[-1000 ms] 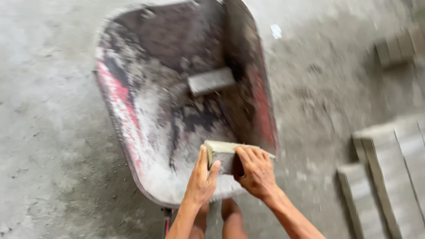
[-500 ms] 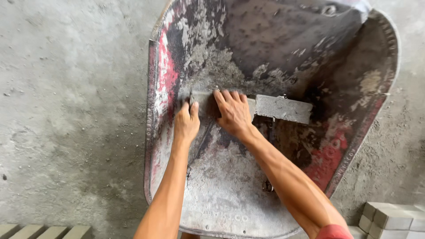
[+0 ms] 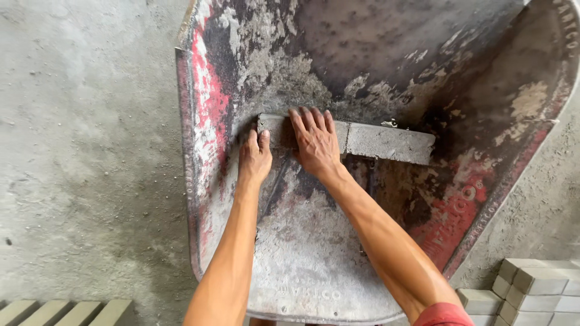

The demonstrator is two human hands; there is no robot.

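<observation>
Wheelbarrow tray [image 3: 519,157], red paint worn and crusted with cement, fills the concrete floor [image 3: 84,151] around both hands. Grey bricks [image 3: 386,142] lie end to end across its bottom. Right hand [image 3: 315,142] presses flat, fingers spread, on the left brick [image 3: 278,130]; left hand [image 3: 254,158] cups that brick's end, beside the tray's left wall. Bare tray extends rightward. Stacked bricks [image 3: 531,284] sit outside, lower right.
</observation>
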